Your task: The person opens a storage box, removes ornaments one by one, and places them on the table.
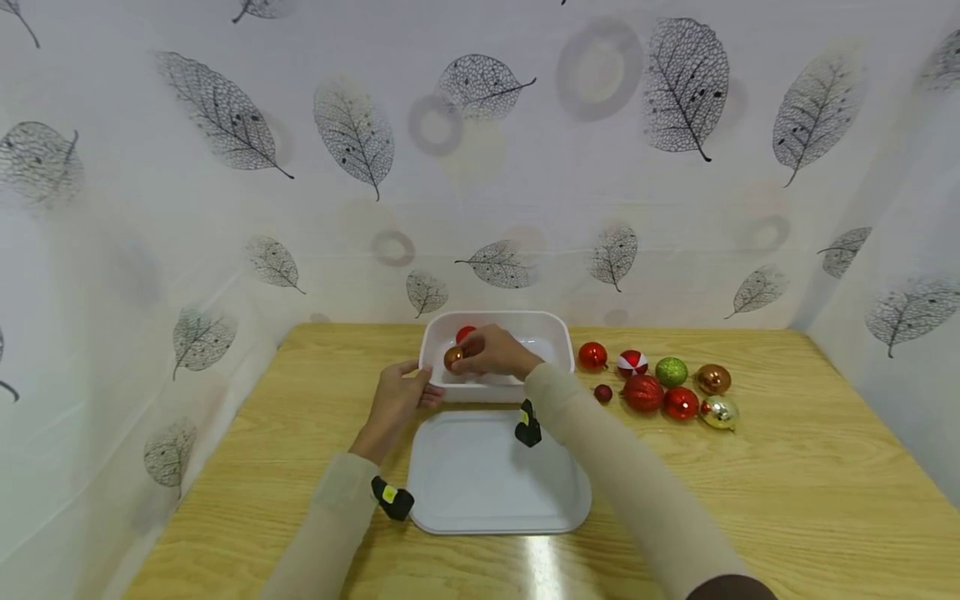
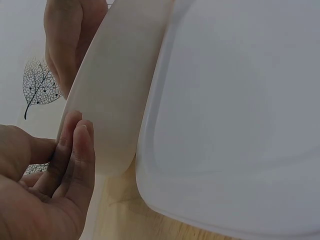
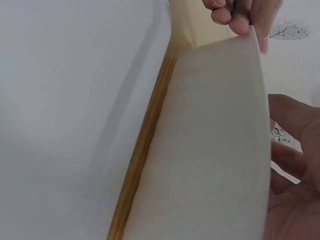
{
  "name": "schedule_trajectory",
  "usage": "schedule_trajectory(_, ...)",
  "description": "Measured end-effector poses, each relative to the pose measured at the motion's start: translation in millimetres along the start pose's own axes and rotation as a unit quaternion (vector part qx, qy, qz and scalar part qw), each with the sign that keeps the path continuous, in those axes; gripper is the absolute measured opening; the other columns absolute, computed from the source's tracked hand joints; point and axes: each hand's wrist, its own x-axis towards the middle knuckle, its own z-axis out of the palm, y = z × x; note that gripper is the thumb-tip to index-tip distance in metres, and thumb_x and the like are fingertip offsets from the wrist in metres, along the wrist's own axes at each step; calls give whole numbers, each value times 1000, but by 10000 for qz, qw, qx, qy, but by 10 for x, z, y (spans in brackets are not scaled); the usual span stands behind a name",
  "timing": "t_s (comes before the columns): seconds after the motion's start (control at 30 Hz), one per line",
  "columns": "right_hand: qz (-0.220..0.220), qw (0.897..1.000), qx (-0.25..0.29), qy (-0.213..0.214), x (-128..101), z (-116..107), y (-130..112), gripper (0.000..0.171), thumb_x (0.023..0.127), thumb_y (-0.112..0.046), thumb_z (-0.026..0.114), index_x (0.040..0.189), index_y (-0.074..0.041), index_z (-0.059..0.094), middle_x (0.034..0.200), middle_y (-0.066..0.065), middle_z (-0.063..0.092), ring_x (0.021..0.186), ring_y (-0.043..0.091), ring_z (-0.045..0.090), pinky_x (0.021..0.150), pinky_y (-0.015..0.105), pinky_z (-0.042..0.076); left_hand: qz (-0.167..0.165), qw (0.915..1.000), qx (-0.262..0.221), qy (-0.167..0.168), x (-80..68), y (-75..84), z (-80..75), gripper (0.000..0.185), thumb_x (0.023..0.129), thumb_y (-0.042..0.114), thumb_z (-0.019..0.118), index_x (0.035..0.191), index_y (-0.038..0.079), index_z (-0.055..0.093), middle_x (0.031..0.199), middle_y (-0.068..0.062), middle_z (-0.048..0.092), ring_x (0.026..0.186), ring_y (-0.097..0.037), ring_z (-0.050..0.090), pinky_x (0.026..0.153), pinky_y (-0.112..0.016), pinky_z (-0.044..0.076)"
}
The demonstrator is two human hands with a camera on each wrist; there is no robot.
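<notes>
A white plastic tub (image 1: 480, 394) stands at the back middle of the table. My left hand (image 1: 396, 396) pinches its rim at the left front corner, thumb inside and fingers (image 2: 84, 142) against the outer wall. Inside the tub's left part, my right hand (image 1: 497, 352) holds a shiny copper-brown bauble (image 1: 453, 359) between thumb and fingers. A red bauble (image 1: 465, 333) lies just behind it, partly covered by the hand. From the right wrist view, the tub's wall (image 3: 210, 125) hides the bauble and most of the fingertips.
A white lid (image 1: 498, 475) lies flat in front of the tub. Right of the tub are several baubles, among them a red-and-white one (image 1: 632, 363), a green one (image 1: 671, 372), a brown one (image 1: 713, 379) and a gold one (image 1: 719, 412). A leaf-patterned curtain (image 1: 495, 167) hangs behind the table.
</notes>
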Motion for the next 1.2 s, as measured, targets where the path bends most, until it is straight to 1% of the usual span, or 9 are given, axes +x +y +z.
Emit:
schedule_trajectory(0.13,27,9997,234,-98,-76,-101,-8,40,89,-15,80,121,5,68,111,17,71,90,28,71,76,35,63,-15,10000,59,28,4,-2,-16,41,107,11,52,140,-13,48,78,-14,73,64,-14,69,61,-22,61)
schedule_trajectory(0.3,54,9994,325,-65,-151,-225,12,37,89,-13,79,120,4,69,110,17,73,93,33,72,81,43,63,1,10000,42,20,3,9,-15,42,107,10,52,141,-14,46,78,-14,72,64,-14,69,61,-22,61)
schedule_trajectory(0.47,108,9995,274,-91,-214,-347,33,37,88,-15,80,120,2,70,108,14,74,95,33,71,84,45,62,-6,10000,72,31,-9,28,-4,41,106,10,52,141,-13,47,78,-14,72,64,-14,69,61,-23,61)
schedule_trajectory(0.63,84,9998,167,-102,-288,-468,6,38,89,-20,80,122,-3,71,107,11,75,98,38,70,87,50,60,-5,9999,122,31,-14,37,-14,42,107,11,52,141,-14,47,80,-16,73,65,-14,70,62,-23,61)
schedule_trajectory(0.73,61,9999,143,-62,-332,-530,-1,39,89,-20,80,122,-3,71,107,11,75,99,39,69,87,50,60,-25,9999,140,39,-11,30,-18,41,107,11,52,140,-13,48,81,-16,73,65,-15,70,63,-24,62)
schedule_trajectory(0.93,9,9999,144,0,-464,-651,7,39,90,-16,78,124,2,68,111,18,72,101,39,69,88,52,60,-112,9997,228,55,-13,25,-6,40,107,13,52,140,-11,49,83,-17,72,67,-15,70,65,-24,62)
schedule_trajectory(1.1,21,9999,50,91,-596,-756,38,42,91,-16,77,127,3,66,117,19,69,100,33,69,89,51,59,-150,9996,231,46,-19,36,9,41,107,13,52,141,-11,48,82,-16,72,67,-15,70,64,-24,62)
schedule_trajectory(1.2,-2,9999,-25,124,-680,-827,62,43,91,-16,77,128,2,65,119,20,68,102,34,69,89,52,59,-132,9997,184,35,-21,41,13,42,107,12,52,141,-13,47,81,-16,72,66,-15,69,63,-23,61)
